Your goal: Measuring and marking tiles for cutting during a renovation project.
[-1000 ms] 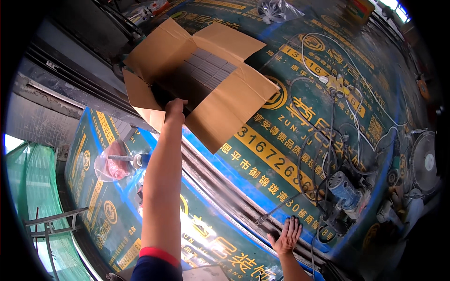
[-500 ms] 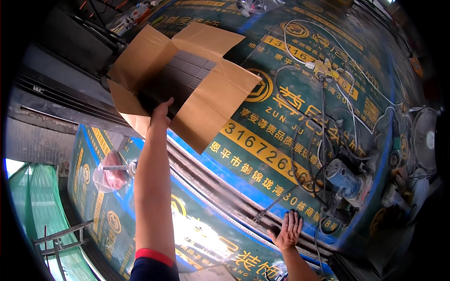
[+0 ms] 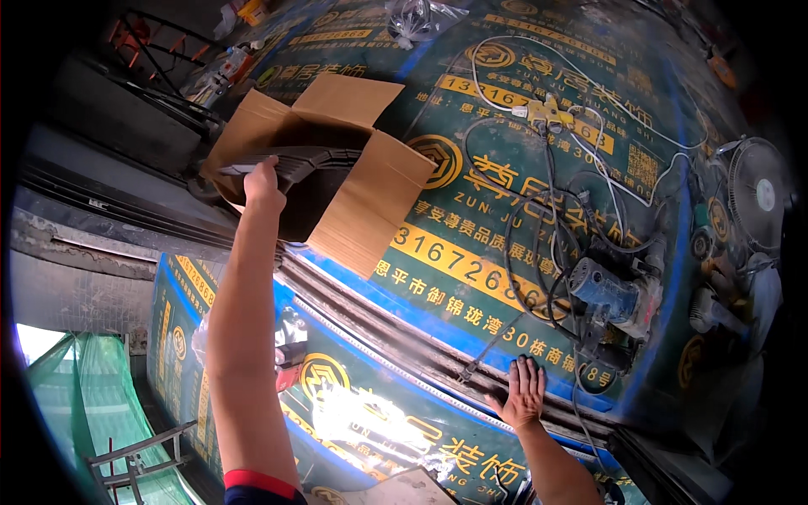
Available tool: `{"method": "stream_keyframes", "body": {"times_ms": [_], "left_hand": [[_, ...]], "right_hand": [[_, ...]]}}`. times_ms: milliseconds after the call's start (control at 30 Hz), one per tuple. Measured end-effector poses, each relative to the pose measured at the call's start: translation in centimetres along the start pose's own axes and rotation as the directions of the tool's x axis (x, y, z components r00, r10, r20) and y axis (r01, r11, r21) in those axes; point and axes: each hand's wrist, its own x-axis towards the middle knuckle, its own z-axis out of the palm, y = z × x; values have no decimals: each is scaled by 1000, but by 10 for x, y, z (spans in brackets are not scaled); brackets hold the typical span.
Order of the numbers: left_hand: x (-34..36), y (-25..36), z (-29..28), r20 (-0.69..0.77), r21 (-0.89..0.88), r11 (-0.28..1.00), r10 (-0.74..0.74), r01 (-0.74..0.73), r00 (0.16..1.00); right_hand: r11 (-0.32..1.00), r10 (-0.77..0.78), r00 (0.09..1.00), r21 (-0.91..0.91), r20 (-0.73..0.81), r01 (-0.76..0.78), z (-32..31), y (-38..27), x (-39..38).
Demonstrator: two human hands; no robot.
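While the right hand [image 3: 522, 397] rests palm down by the dark floor track [image 3: 396, 343], the left hand [image 3: 264, 178] is up at the brown box [image 3: 370, 206]. The big change is in the box: a sheet of grey tiles [image 3: 307, 158] is no longer lying flat. Its near edge is tipped up now, and the sheet bends in the middle, with its far end sagging to the right.

The left hand is closed on that near edge, with the thumb on top. The other fingers are mostly hidden. The sheet is over the open box, between the flaps, and I can't tell if it touches what is under it. I think this means the sheet is coming loose, but it isn't out yet. It looks floppy, so it could snag on a flap.

The right hand is far from the left, with its fingers spread and nothing in it. It stays low down, maybe to help the person lean.
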Motion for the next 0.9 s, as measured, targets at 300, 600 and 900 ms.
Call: {"method": "stream_keyframes", "body": {"times_ms": [300,600,900], "left_hand": [[-244,66,-134,74,-116,956,277,-268,958],[-496,108,-285,118,-357,893,-248,274,962],[-710,85,-374,-30,-15,812,-583,583,812]], "right_hand": [[997,10,1000,71,-25,-9,-2,0,1],[998,-4,996,65,-89,9,6,-1,-4],[982,61,978,163,199,-94,-21,-7,3]]}}
